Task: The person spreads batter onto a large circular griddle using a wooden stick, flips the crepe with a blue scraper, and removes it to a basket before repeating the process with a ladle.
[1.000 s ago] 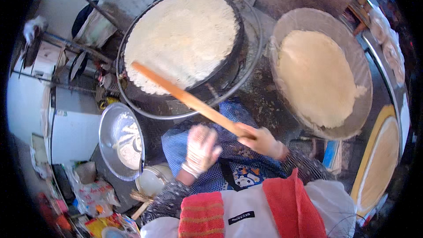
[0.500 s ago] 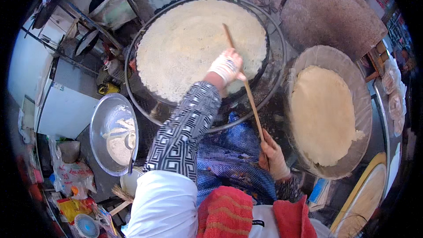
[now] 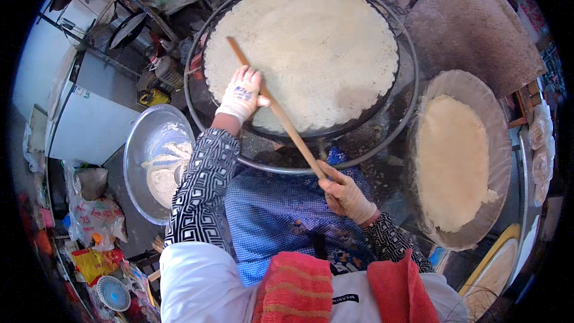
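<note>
A long wooden stick [image 3: 287, 124] slants across the near left part of a round griddle [image 3: 387, 98]. My left hand [image 3: 241, 93], in a pale glove, is closed round the stick's upper part, over the left edge of the griddle. Its far end points up and left above a large, thin, pale pancake [image 3: 305, 42] that covers most of the griddle. My right hand [image 3: 348, 194], gloved with the fingers bare, grips the stick's near end in front of the griddle ring [image 3: 414, 72].
On the left stands a metal bowl [image 3: 136, 182] of pale batter. To the right, a lined basket [image 3: 499, 143] holds pale flat pancakes [image 3: 451, 161]. A brown board [image 3: 454, 18] leans behind. A blue checked cloth [image 3: 269, 215] covers my lap.
My left hand has swept left across the griddle, swinging the stick's far end left, so it slants more. My right hand has moved slightly left and forward. The whole view has shifted.
</note>
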A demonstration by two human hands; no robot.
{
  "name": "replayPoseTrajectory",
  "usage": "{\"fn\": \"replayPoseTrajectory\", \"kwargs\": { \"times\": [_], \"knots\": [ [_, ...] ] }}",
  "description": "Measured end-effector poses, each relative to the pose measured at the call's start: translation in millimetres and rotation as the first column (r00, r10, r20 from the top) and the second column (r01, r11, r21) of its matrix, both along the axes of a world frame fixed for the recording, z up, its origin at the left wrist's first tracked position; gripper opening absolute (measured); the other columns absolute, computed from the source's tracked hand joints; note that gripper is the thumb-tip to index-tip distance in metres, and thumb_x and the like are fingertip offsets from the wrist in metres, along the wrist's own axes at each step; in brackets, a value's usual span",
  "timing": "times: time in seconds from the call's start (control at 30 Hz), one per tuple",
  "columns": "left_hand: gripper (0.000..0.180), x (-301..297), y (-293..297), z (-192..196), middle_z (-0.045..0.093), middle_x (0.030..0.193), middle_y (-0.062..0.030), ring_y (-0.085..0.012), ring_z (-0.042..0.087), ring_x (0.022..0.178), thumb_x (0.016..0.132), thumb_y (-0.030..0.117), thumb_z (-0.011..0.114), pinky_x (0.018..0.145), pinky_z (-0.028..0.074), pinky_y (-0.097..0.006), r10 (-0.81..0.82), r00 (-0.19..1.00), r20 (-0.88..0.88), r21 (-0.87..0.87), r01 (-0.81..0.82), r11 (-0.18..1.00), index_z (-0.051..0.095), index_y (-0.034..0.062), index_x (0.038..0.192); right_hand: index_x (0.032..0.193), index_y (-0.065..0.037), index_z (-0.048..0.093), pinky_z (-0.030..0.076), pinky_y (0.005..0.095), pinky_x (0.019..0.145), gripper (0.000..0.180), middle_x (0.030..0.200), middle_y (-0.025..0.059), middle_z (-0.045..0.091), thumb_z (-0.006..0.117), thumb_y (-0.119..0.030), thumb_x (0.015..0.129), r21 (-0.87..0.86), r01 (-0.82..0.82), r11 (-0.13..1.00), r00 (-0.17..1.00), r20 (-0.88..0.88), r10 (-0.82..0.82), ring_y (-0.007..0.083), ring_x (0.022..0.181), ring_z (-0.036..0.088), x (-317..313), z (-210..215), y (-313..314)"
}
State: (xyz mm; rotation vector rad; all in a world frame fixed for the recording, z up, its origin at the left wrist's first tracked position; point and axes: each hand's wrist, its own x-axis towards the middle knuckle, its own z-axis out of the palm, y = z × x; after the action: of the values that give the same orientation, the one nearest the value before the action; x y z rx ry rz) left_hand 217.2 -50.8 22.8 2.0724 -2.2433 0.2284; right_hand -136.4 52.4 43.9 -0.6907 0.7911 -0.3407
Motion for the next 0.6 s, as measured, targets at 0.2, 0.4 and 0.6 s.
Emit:
{"fn": "replayPoseTrajectory", "kwargs": {
  "times": [0.2,0.4,0.6],
  "knots": [
    [0.083,49,93,-1,0.045,0.137,-0.0241,-0.0417,0.038,0.132,0.07,0.036,0.073,0.113,0.03,-0.047,0.098,0.995,0.021,-0.037,-0.098,0.995,0.039,-0.0043,0.134,0.141,-0.007,0.047,0.048,0.025,0.065,0.055,0.093,0.0045,0.066,0.066,-0.015,0.09,-0.551,-0.108,0.827,0.994,-0.09,0.07,0.0084,0.077,0.058,41,-49,26],
    [0.094,8,160,9,0.032,0.146,-0.0282,-0.0474,0.029,0.136,0.075,0.045,0.068,0.115,0.021,-0.053,0.062,0.997,-0.048,-0.116,-0.067,0.991,0.029,-0.007,0.143,0.14,-0.015,0.047,0.056,0.0382,0.071,0.058,0.097,0.023,0.067,0.069,-0.024,0.087,-0.797,-0.221,0.562,0.966,-0.257,0.016,0.0375,0.084,0.069,-5,-62,80],
    [0.087,-67,17,39,0.042,0.14,-0.0254,-0.0421,0.034,0.134,0.072,0.048,0.067,0.116,0.025,-0.047,-0.234,0.969,-0.08,-0.178,0.217,0.96,0.038,-0.0029,0.137,0.141,-0.006,0.046,0.05,0.0227,0.062,0.054,0.099,0.004,0.065,0.062,-0.007,0.09,-0.567,0.211,0.796,0.949,-0.076,-0.306,0.0091,0.072,0.061,-26,-45,77]
  ]
}}
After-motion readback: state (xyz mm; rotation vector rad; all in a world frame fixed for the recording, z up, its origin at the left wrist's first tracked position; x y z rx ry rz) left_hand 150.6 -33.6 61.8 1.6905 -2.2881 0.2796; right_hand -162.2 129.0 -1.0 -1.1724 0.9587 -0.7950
